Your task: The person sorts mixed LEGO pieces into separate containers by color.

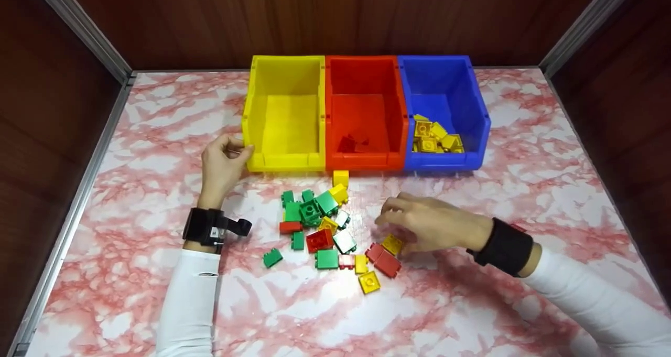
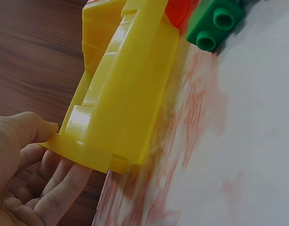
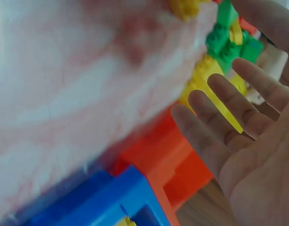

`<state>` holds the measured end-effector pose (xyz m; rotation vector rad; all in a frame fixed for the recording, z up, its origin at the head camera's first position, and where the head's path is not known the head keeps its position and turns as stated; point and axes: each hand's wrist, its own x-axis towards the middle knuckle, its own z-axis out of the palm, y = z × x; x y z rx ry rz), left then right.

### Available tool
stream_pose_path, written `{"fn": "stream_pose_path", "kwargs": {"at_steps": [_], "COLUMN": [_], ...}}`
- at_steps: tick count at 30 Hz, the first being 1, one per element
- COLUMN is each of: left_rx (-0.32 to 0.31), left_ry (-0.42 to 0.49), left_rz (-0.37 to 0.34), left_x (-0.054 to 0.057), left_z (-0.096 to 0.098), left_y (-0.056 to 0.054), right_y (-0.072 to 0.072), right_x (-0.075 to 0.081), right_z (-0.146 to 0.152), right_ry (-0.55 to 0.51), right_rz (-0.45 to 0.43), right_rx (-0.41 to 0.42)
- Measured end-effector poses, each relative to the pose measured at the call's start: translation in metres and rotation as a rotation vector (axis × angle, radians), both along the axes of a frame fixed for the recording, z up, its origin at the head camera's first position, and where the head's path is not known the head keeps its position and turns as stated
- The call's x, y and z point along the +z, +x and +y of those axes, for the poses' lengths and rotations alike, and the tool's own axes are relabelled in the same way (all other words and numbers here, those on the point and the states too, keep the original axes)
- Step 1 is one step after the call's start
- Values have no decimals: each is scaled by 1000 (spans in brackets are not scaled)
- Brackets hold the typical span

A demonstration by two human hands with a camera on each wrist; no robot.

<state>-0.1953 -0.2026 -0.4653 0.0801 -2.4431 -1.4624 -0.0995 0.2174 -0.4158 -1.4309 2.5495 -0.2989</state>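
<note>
My left hand (image 1: 220, 163) is at the front left corner of the yellow bin (image 1: 285, 162). In the left wrist view its thumb and fingers pinch the bin's side edge (image 2: 73, 153). My right hand (image 1: 427, 220) hovers at the right side of a loose pile of toy building bricks, its fingers spread and holding nothing in the right wrist view. Closest to it are a yellow brick (image 1: 392, 244) and a red brick (image 1: 387, 263). Green bricks (image 1: 310, 210) bunch in the middle of the pile, with red, yellow and white ones among them.
A red bin (image 1: 365, 161) and a blue bin (image 1: 445, 161) stand to the right of the yellow one, side by side. Several yellow bricks (image 1: 429, 145) lie in the blue bin; a few red pieces (image 1: 347, 143) lie in the red bin. Dark wood panels (image 1: 335, 21) enclose the table.
</note>
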Motion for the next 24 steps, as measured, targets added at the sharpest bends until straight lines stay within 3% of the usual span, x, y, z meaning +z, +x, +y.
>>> {"fn": "stream_pose_path", "kwargs": {"at_steps": [6,12,19,24], "left_rx": [-3,-2,7,-8], "left_ry": [6,14,6,13], "left_rz": [-15,-18,-15,-1], "left_x": [0,0,0,0], "left_z": [0,-1,0,-1], "left_y": [0,0,0,0], "right_y": [4,0,-8,-19], "right_x": [-19,-30,-25,-11], "right_z": [-4,-8,-3,10], "right_ry": [43,-37,-62,-115], "right_rz": [-4,-46,-74,-57], "right_rx": [57,67,11,-43]}}
